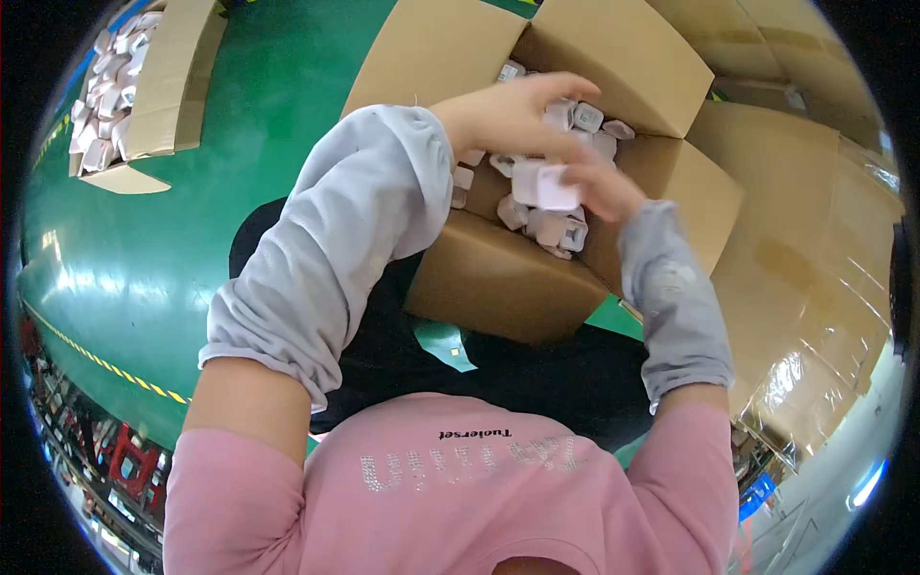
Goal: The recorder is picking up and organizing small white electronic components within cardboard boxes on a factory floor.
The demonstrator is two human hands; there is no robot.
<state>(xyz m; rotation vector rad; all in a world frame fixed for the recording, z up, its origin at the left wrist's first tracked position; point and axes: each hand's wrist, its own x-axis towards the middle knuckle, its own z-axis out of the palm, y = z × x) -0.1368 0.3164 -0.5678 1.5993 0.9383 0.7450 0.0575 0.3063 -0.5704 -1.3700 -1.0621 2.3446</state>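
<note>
An open cardboard box (517, 268) stands in front of me, its flaps folded outward. Inside lies a loose heap of small white and pale pink plastic cases (586, 117) with rounded corners. My left hand (513, 115) reaches over the box with its fingers apart and nothing in them, hiding part of the heap. At the box's right side, my right hand (606, 190) pinches a white rounded plastic case (556, 188) above the others. Both hands are slightly blurred. Grey sleeve covers wrap both forearms.
Another cardboard box (153, 144), full of similar white cases, stands on the green floor (268, 96) at the far left. Large cardboard cartons (786, 259) with clear tape stand close on the right. Yellow-black tape (105, 359) marks the floor at left.
</note>
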